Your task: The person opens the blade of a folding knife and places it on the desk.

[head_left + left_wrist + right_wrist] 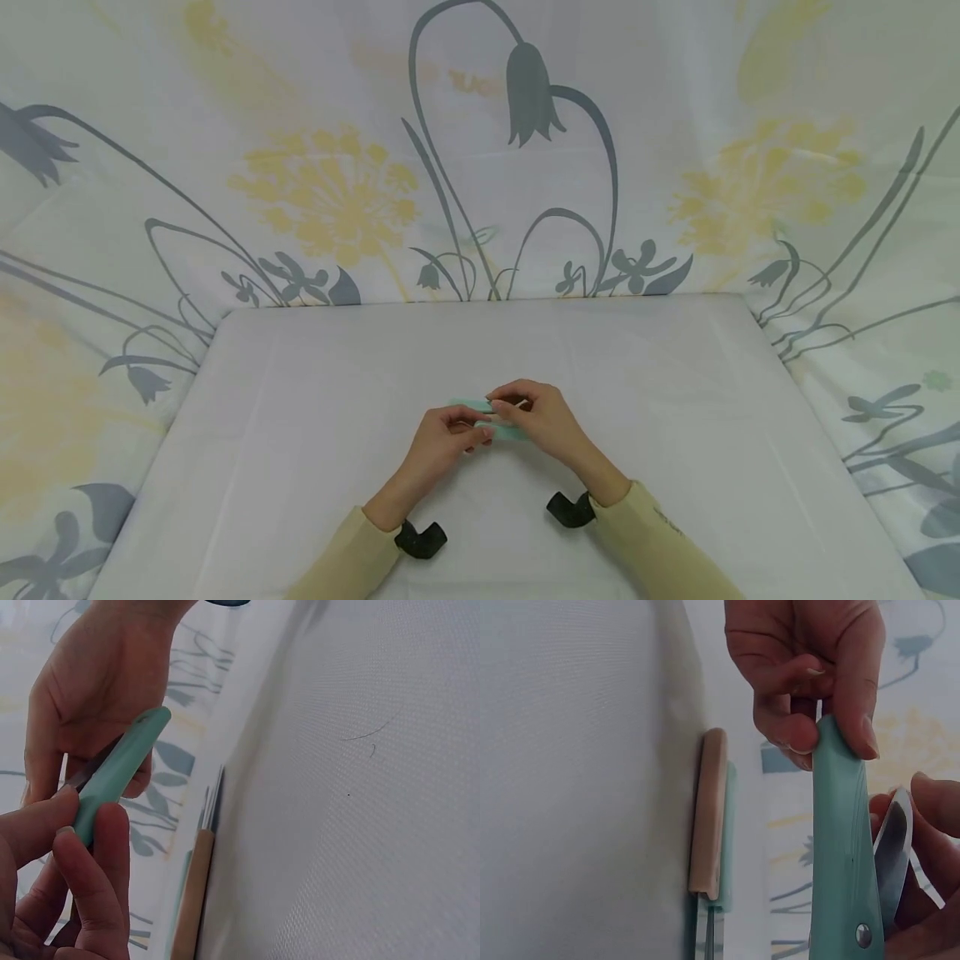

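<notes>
A folding knife with a mint-green handle (pixel 506 432) is held above the table between both hands. My left hand (pixel 438 437) pinches one end of the handle between thumb and fingers. In the right wrist view a rivet shows low on the handle, and the blade (pixel 892 859) stands partly out beside it. My right hand (pixel 549 421) has thumb and fingers at the blade and seems to pinch it near the tip; its grip is partly hidden. Below lie a knife with a beige handle (pixel 709 814) and, against it, another mint-green handle (pixel 730 832).
A white cloth-covered table (pixel 337 358) spreads around the hands. Floral curtains (pixel 322 192) stand behind it and at both sides. A black camera mount (pixel 422 542) sits at the left wrist and another black mount (pixel 570 510) at the right.
</notes>
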A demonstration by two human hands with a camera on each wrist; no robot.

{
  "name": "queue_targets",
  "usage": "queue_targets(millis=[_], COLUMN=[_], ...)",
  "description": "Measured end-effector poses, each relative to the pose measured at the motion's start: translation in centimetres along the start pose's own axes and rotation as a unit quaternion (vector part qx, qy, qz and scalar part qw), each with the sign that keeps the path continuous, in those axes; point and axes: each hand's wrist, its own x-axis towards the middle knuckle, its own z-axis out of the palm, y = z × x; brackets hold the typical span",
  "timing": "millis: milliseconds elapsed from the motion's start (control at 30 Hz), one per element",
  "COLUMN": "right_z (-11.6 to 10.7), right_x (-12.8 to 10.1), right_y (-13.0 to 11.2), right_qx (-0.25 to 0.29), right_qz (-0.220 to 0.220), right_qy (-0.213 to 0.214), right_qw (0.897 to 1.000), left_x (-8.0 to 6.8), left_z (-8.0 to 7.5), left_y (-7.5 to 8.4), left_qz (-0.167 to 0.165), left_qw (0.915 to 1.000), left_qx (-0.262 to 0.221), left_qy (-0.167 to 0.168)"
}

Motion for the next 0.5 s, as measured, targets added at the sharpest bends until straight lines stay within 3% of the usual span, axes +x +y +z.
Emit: queue_targets(millis=[100, 333, 500], right_z=[0.1, 0.1, 0.0], right_x=[0.3, 0.6, 0.7], right_y=[-0.1, -0.3, -0.4], right_qx=[-0.008, -0.032, -0.03], right_qz=[-0.008, -0.001, 0.003], right_qy=[-0.015, -0.018, -0.013], right_qw=[1.0, 0.999, 0.999], left_x=[-0.1, -1.3, -1.2], left_z=[0.1, 0.3, 0.2], left_y=[0.3, 3.1, 3.0], left_qz=[-0.005, -0.004, -0.007], left_qw=[1.0, 1.0, 0.9999], left_qx=[-0.001, -0.004, -0.005], left_qy=[-0.001, 0.001, 0.008])
